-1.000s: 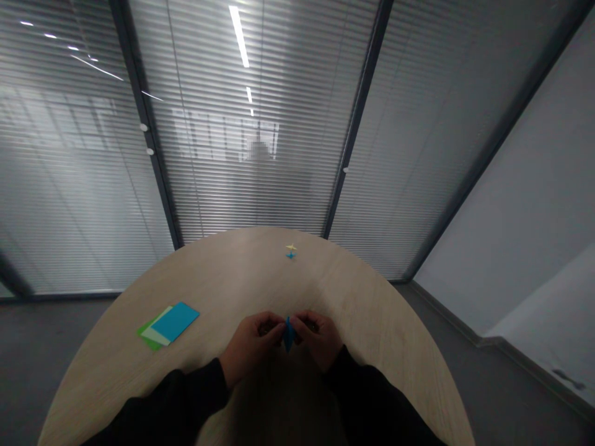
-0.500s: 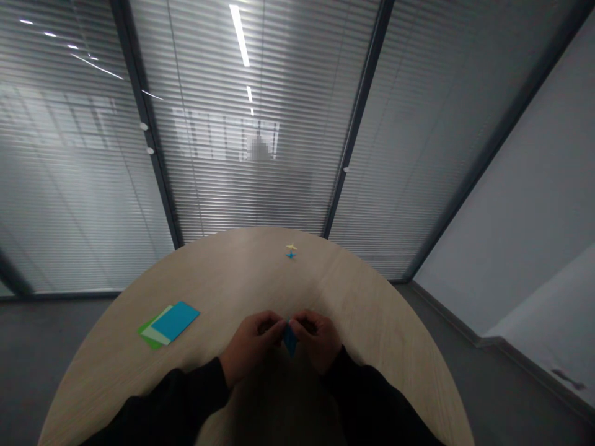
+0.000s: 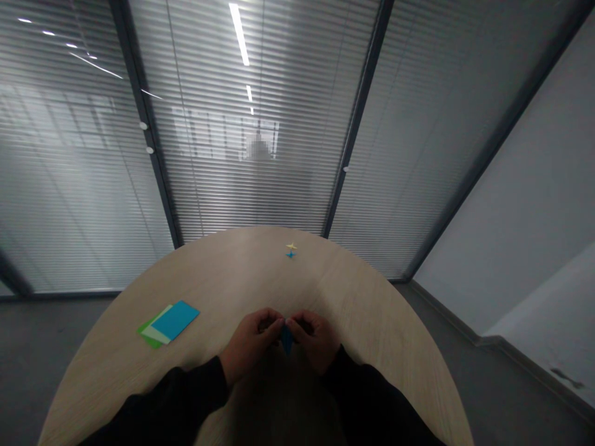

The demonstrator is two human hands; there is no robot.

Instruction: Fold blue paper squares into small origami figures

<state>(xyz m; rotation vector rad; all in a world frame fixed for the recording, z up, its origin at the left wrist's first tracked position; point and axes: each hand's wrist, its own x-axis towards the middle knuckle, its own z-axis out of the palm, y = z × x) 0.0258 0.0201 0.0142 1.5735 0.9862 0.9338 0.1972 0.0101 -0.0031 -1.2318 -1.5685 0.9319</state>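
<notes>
Between my fingertips is a small folded piece of blue origami paper (image 3: 287, 340), its pointed end hanging downward. My left hand (image 3: 253, 339) pinches it from the left side with thumb and forefinger. From the right, my right hand (image 3: 317, 337) grips it the same way, thumb near the top of the paper. The two thumb tips almost meet there. Part of the folded paper is hidden behind the fingers.
On the round wooden table (image 3: 223, 272), a fanned stack of blue and green paper sheets (image 3: 175, 321) lies to the left. Near the far edge stand a yellow folded paper figure (image 3: 291, 246) and a blue one (image 3: 290, 254). Blinds (image 3: 260, 192) hang behind.
Both hands have shifted very slightly, with the fingertips a little closer together. The blue paper now appears narrower and a bit farther left.
</notes>
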